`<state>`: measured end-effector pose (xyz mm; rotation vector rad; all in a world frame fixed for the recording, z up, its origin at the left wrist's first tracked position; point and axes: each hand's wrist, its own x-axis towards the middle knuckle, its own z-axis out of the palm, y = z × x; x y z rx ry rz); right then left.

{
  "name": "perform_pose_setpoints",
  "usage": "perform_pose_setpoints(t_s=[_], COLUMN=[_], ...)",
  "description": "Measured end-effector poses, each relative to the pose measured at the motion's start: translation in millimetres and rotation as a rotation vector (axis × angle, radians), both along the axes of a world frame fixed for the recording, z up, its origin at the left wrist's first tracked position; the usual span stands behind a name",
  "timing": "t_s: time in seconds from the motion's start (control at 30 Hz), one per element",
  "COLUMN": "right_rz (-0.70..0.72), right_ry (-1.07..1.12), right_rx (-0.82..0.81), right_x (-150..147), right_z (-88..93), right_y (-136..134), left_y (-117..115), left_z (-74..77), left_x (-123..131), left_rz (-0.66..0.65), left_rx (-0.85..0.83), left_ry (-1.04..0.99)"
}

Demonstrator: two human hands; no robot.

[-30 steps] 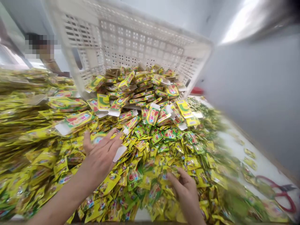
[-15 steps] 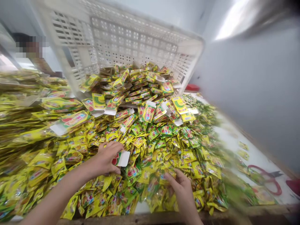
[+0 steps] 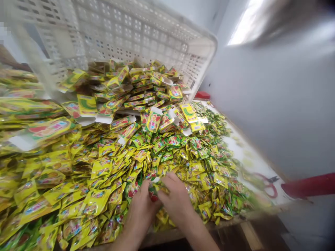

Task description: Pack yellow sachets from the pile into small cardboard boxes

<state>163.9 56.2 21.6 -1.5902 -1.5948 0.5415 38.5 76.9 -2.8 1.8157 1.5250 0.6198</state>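
Low in the middle of the head view, my left hand (image 3: pixel 142 207) is closed around a small printed cardboard box (image 3: pixel 153 192). Its white flap stands up between my hands. My right hand (image 3: pixel 176 198) meets it from the right, fingers curled and pressed together at the box's open end; what they pinch is hidden and blurred. Around and beneath both hands lies a deep heap of yellow and green candy sachets (image 3: pixel 104 170). Behind the heap, similar small boxes (image 3: pixel 154 120), several with open white flaps, spill from a white plastic crate (image 3: pixel 120 38) tipped on its side.
Red-handled scissors (image 3: pixel 270 184) lie at the right of the white tabletop (image 3: pixel 237 148). Next to them is a red cylindrical thing (image 3: pixel 311 184). A red object (image 3: pixel 202 95) sits behind the crate's right corner. A wall (image 3: pixel 261 94) rises on the right.
My left hand has moved right and down with the box. My right hand has come left to it from the sachets. The camera has turned right.
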Motion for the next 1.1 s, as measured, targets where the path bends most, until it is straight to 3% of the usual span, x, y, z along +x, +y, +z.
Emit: perform_pose_setpoints(t_s=[0.17,0.3,0.37,0.47,0.6,0.67,0.77,0.83,0.9,0.97,1.1], right_rz=[0.179,0.218,0.255,0.359,0.476,0.411,0.169,0.062,0.073,0.112,0.024], right_ry=[-0.046,0.067,0.021,-0.122,-0.14,-0.016,0.366,0.656,0.846,0.874,0.655], right_rx=[-0.135,-0.101,-0.043,0.028,-0.036,-0.039,-0.088,-0.237,-0.404,-0.447,-0.207], right_x=[18,19,14,5,-2,-1,-1,-5,-12,-21,-31], right_z=[-5.4,-4.8,-8.6,-17.3,-23.9,-24.0,-28.1,-36.7,-47.6,-56.0,-53.9], right_y=[-5,-4,-3,-4,-14,-22,-34,-40,-44,-45,-39], left_y=[-18,-23,-23,-23,-25,-27,-32,-35,-35,-34,-34], left_z=[-18.7,-32.6,-38.7,-47.1,-52.3,-50.7,-43.3,-35.8,-27.1,-19.1,-16.7], left_x=[-4,-25,-36,-47,-53,-56,-62,-66,-67,-66,-60], left_rz=[-0.015,-0.043,-0.102,-0.117,-0.109,-0.103,-0.051,-0.041,-0.078,-0.126,-0.053], left_rx=[-0.124,-0.212,-0.246,-0.285,-0.313,-0.325,-0.411,-0.516,-0.615,-0.683,-0.624], left_ry=[-0.191,-0.508,-0.632,-0.641,-0.67,-0.671,-0.706,-0.79,-0.866,-0.91,-0.899])
